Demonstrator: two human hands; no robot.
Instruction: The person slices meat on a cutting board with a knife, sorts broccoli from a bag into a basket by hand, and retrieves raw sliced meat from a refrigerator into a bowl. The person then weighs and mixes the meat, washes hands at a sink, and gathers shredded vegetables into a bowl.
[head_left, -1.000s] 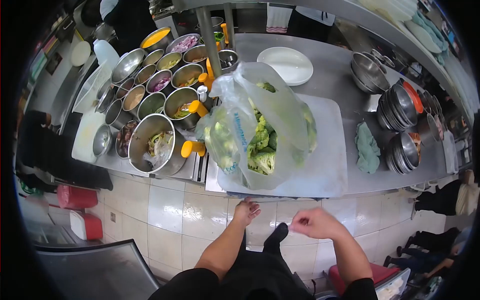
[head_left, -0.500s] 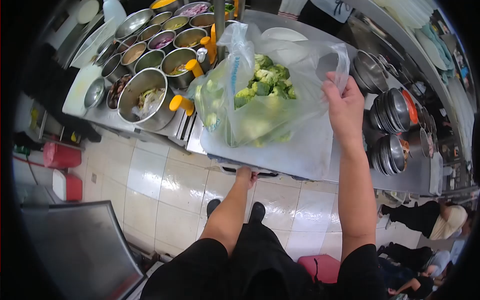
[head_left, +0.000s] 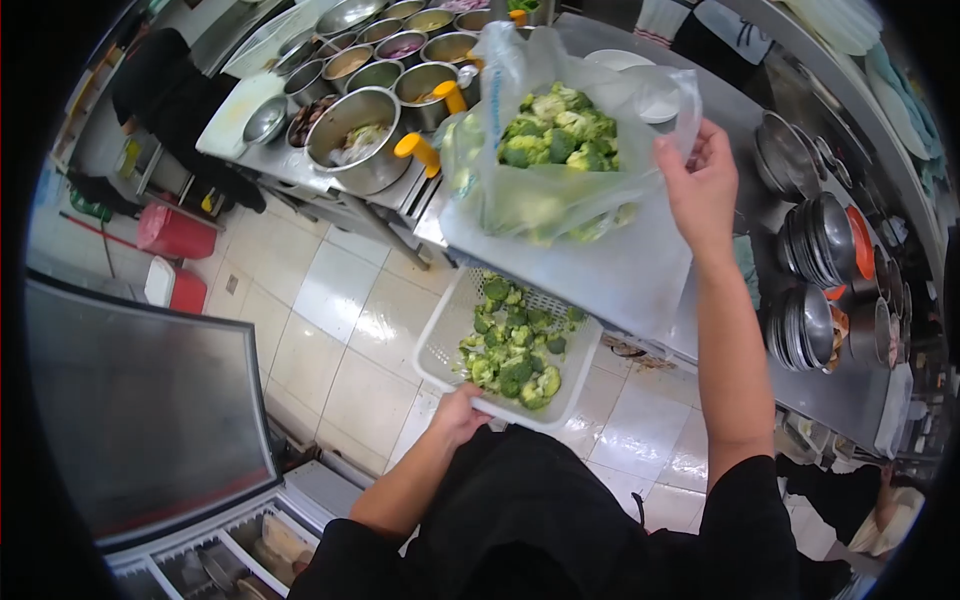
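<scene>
A clear plastic bag (head_left: 545, 205) of broccoli florets (head_left: 560, 130) lies with its mouth open on a white cutting board (head_left: 630, 275). My right hand (head_left: 700, 190) pinches the right edge of the bag's mouth, holding it up. Below the board's front edge, a white perforated basket (head_left: 436, 342) sticks out toward my body, with loose broccoli (head_left: 512, 350) in it. My left hand (head_left: 462, 414) is closed on the basket's near rim, at its left corner. The basket's far end is partly hidden under the board.
Steel pots of ingredients (head_left: 362, 130) crowd the counter at upper left, with yellow-orange handles (head_left: 418, 152) beside the bag. Stacked metal bowls (head_left: 815, 240) stand at right. A raised lid (head_left: 150, 400) is at left. People are at far left and lower right.
My left hand has come back toward my body from under the counter edge, and the broccoli basket now shows. My right hand still holds the bag. The view has shifted.
</scene>
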